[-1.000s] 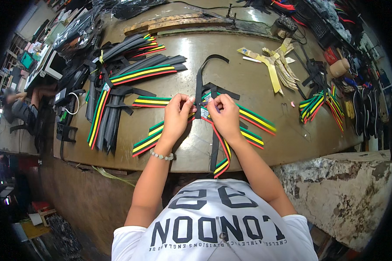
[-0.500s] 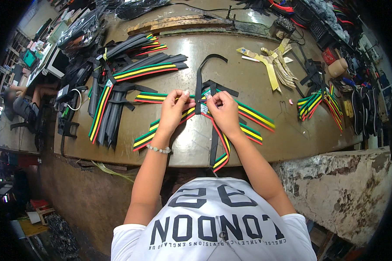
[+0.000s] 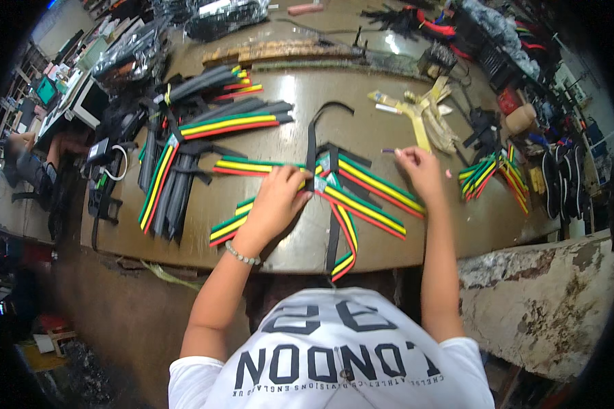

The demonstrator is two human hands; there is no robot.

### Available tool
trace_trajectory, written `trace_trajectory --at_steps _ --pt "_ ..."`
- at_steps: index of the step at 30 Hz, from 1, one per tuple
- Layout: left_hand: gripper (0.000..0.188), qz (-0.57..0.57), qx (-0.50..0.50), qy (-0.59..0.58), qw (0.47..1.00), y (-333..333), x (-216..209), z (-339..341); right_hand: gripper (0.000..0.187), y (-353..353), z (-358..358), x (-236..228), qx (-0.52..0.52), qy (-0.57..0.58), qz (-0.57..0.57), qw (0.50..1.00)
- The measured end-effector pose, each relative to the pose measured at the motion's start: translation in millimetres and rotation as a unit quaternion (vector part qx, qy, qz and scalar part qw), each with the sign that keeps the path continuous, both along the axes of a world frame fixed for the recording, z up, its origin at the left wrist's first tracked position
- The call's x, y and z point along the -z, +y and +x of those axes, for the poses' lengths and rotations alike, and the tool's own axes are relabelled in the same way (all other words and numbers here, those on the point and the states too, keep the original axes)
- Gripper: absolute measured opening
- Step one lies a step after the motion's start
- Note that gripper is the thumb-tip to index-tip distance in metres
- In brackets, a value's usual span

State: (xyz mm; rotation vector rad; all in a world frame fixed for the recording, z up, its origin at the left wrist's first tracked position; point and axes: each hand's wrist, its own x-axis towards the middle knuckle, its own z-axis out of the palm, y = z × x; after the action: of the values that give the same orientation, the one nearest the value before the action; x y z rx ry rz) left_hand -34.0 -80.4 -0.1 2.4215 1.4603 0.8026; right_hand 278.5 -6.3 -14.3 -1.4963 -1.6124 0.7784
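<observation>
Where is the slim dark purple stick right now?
In the head view, right of centre: the stick juts leftward from the right hand, just below the flat yellow forked pieces.

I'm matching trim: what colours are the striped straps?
Striped straps: green, yellow and red, showing best in the head view.

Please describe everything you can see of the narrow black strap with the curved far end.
The narrow black strap is flat and plain, and looks like woven webbing. Its near end lies where the striped bands meet, with the fingertips of the left hand at its edge, apparently touching. From there it runs away from the person over the brown table, its loose far end bending to the right.
</observation>
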Motion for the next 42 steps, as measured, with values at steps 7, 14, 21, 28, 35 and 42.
trace_trajectory --at_steps 7,14,21,28,35,42 --pt "0.033 0.069 0.045 0.077 0.994 11 -11 -4 0.02 -10 -1 -24 0.052 0.152 0.001 0.987" --pt "0.024 -0.337 0.001 -0.505 0.794 50 2 -4 0.019 -31 -88 -35 -0.117 0.453 -0.049 0.882" --pt "0.023 -0.382 -0.057 -0.404 0.829 64 24 1 0.022 -17 -143 18 -0.054 0.32 -0.031 0.945" --pt "0.023 -0.338 -0.117 -0.383 0.852 65 19 2 0.017 -22 -147 19 -0.038 0.309 -0.009 0.95" --pt "0.024 -0.319 -0.061 -0.343 0.881 62 23 0 0.013 -25 -151 14 -0.024 0.313 0.008 0.95" --pt "0.02 -0.382 -0.057 -0.401 0.831 62 23 -3 0.01 -21 -141 15 -0.035 0.327 -0.037 0.944"
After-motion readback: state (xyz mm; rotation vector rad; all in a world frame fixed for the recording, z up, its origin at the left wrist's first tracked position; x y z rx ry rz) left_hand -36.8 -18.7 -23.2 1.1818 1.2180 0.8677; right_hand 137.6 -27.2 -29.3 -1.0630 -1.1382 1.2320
